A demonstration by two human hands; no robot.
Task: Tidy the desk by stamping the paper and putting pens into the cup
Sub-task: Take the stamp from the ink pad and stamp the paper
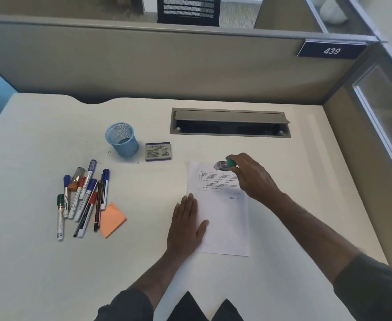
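A white sheet of paper [225, 223] with printed text near its top lies on the desk in front of me. My left hand [186, 224] rests flat on the paper's left edge, fingers together. My right hand [251, 176] holds a green-handled stamp [225, 165] tilted above the paper's top right corner. A small dark stamp mark [234, 198] shows on the sheet. A blue mesh cup [122, 139] stands upright at the left, nothing visible inside. Several markers and pens [81, 198] lie in a loose pile left of the paper.
A purple and grey ink pad box [157, 151] sits beside the cup. An orange sticky-note pad [111, 220] touches the pen pile. An open cable hatch [231, 123] is set into the desk behind the paper. Partition walls [144, 66] close off the back and right.
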